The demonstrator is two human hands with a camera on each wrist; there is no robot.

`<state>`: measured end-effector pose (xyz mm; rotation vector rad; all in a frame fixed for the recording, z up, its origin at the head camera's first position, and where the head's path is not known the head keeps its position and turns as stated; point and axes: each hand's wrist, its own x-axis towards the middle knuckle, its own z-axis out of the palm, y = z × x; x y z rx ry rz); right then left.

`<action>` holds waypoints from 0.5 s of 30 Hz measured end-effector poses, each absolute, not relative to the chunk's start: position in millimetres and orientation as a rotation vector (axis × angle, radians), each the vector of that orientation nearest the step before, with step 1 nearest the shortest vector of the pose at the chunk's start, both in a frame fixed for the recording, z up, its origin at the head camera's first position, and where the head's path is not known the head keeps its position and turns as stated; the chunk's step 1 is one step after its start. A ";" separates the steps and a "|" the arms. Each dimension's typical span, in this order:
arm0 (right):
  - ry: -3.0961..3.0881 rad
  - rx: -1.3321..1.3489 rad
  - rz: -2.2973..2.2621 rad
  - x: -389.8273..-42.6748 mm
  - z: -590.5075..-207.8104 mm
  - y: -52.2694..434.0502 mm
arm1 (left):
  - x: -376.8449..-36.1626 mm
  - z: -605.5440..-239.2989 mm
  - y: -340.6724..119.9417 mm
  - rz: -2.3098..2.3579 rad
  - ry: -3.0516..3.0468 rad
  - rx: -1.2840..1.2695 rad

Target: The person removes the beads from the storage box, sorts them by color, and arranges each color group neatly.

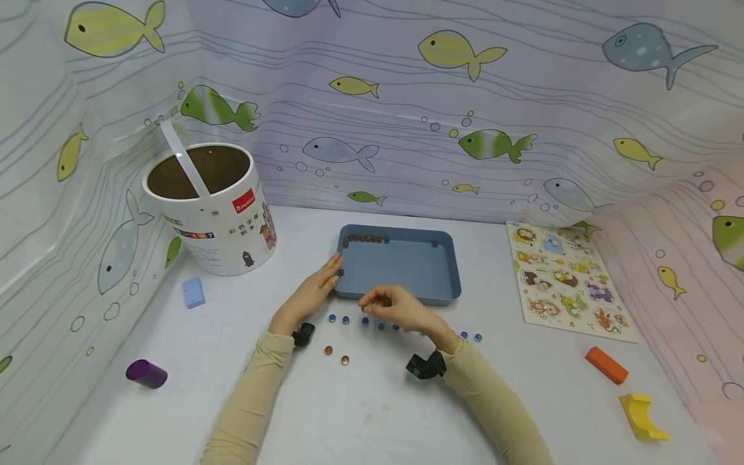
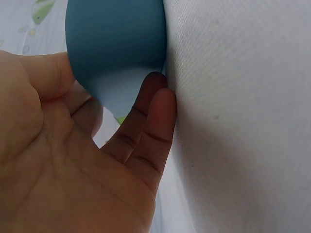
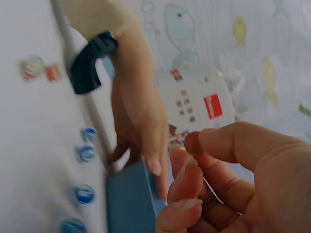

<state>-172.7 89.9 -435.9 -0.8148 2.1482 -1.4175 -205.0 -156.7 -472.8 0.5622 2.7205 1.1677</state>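
A blue tray (image 1: pixel 407 294) lies in the middle of the white table, with several small beads (image 1: pixel 366 239) along its far inner edge. My left hand (image 1: pixel 330 272) rests with straight fingers against the tray's (image 2: pixel 116 43) front left corner; the left wrist view shows my left hand (image 2: pixel 121 109) with that corner between thumb and fingers (image 2: pixel 155 121). My right hand (image 1: pixel 372 301) hovers just in front of the tray's near rim. In the right wrist view my right hand (image 3: pixel 193 156) pinches a small red-brown bead (image 3: pixel 192 142) between thumb and forefinger. Blue beads (image 1: pixel 345 320) lie in a row on the table below it.
A red bead (image 1: pixel 328 350) and a brownish bead (image 1: pixel 345 360) lie nearer me. A white bucket (image 1: pixel 209 206) stands back left, with a blue block (image 1: pixel 194 292) and a purple cylinder (image 1: pixel 146 373) near it. At right are an animal puzzle board (image 1: pixel 566 281), an orange block (image 1: pixel 606 365) and a yellow block (image 1: pixel 642 416).
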 end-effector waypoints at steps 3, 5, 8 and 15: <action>2.261 -0.838 -1.351 -154.4 -441.8 90.6 | -205.5 -473.3 -156.5 1.175 2.726 0.569; 2.334 -0.852 -1.300 -142.6 -447.6 90.8 | -205.4 -473.3 -156.2 1.179 2.732 0.578; 2.419 -0.859 -1.221 -126.3 -457.7 91.5 | -205.2 -473.8 -155.8 1.179 2.737 0.589; 2.437 -0.858 -1.162 -107.4 -476.4 89.6 | -204.7 -472.9 -156.3 1.166 2.732 0.573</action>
